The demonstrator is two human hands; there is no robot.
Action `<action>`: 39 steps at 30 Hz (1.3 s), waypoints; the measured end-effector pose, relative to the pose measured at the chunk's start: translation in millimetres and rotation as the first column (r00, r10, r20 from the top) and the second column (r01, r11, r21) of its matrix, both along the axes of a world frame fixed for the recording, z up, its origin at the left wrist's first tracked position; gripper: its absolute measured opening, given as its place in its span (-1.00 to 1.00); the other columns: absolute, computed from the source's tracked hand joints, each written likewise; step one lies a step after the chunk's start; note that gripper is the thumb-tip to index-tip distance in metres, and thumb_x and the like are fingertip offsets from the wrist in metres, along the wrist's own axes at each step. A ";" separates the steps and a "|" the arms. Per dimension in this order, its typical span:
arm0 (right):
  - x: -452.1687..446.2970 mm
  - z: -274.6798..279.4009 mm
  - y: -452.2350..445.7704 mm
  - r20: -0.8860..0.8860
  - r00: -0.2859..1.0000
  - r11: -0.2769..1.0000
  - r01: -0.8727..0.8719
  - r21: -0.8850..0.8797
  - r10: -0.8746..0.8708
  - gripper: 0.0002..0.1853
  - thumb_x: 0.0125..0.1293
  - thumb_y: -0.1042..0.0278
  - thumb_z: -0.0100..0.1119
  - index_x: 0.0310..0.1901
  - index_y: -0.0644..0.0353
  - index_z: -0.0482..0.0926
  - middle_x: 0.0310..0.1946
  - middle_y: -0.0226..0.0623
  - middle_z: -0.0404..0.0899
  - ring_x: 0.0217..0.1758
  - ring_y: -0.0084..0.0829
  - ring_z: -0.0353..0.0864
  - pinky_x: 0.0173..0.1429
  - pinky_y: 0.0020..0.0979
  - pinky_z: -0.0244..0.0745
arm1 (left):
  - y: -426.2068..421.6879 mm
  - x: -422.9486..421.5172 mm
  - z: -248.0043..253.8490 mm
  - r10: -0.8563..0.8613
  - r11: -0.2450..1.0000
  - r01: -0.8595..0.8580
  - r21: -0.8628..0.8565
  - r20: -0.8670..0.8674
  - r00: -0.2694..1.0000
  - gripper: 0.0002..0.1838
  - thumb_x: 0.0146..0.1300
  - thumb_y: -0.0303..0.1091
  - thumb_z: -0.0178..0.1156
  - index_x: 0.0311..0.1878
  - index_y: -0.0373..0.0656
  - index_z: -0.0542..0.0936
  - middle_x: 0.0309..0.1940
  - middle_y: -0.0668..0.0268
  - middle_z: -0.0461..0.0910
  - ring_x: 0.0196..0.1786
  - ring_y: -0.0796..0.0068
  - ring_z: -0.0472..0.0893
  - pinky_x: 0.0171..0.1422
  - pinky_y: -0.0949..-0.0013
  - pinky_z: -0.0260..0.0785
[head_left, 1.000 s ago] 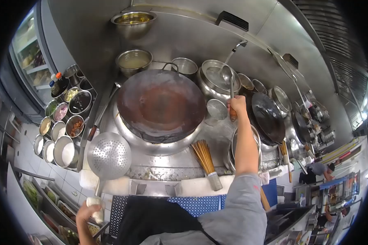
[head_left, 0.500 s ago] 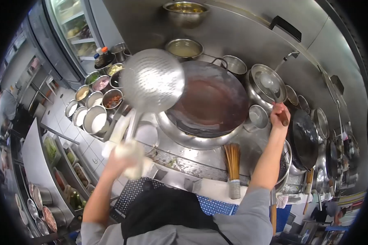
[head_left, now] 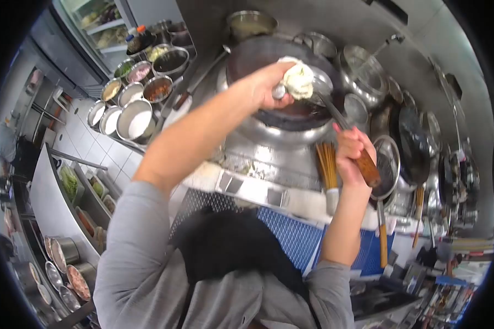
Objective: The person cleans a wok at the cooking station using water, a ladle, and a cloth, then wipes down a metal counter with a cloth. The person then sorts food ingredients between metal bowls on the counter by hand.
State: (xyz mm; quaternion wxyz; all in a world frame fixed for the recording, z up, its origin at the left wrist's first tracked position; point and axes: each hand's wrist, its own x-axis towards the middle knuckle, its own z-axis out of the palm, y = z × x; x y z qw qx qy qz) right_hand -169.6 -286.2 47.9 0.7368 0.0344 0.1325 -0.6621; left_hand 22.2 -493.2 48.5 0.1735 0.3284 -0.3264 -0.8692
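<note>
My left hand reaches over the wok, its fingers closed around a bunched white cloth and a metal handle whose round end pokes out. This handle looks like that of the perforated skimmer; its far part is largely hidden behind the cloth and hand. In my right hand is the wooden grip of a ladle. Its metal shaft slants up and left over the wok, near the cloth, and its bowl is hard to make out. The wok rests on a round metal burner ring.
Metal bowls of ingredients cluster at the left. A bamboo brush stands at the front edge. Right of it lie a wooden-handled strainer and a dark pan. A metal pot sits behind the wok.
My left hand has swung rightward from the left side to above the wok, cloth still in it. The skimmer's disc no longer shows plainly. My right hand has come down and left with the ladle.
</note>
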 end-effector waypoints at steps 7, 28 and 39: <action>34.8 -35.8 11.9 -0.990 -0.012 0.959 0.250 0.135 0.143 -0.42 0.28 0.49 0.15 0.35 0.32 0.34 -0.56 -0.49 0.51 -0.72 -0.70 0.32 -0.65 -0.60 0.28 | 13.5 66.9 -21.6 0.069 0.543 0.484 -0.686 0.611 0.789 -0.53 0.01 0.03 0.36 -0.08 -0.09 0.71 -0.36 0.21 0.70 -0.32 0.38 0.66 -0.33 0.35 0.44; -65.8 -214.6 255.9 -0.456 -0.774 0.885 0.460 0.071 0.439 -0.39 0.18 0.43 0.28 0.32 0.14 0.43 -0.53 0.05 0.55 -0.49 -0.15 0.60 -0.34 -0.19 0.47 | 190.1 337.5 -160.0 0.490 0.799 -0.462 -0.384 -0.029 0.871 -0.16 -0.08 0.08 0.44 0.18 -0.25 0.37 -0.09 0.08 0.54 -0.20 0.36 0.58 -0.13 0.36 0.49; -26.5 -210.6 167.2 -0.295 -0.815 0.842 0.536 -0.056 0.499 -0.41 0.14 0.17 0.35 0.17 0.25 0.46 -0.16 0.07 0.56 -0.05 0.06 0.51 0.01 -0.04 0.47 | 198.1 369.4 -200.4 0.393 0.901 -0.373 -0.222 0.052 0.918 -0.24 -0.05 0.00 0.33 0.21 -0.17 0.40 -0.10 0.09 0.57 -0.12 0.30 0.57 -0.12 0.33 0.46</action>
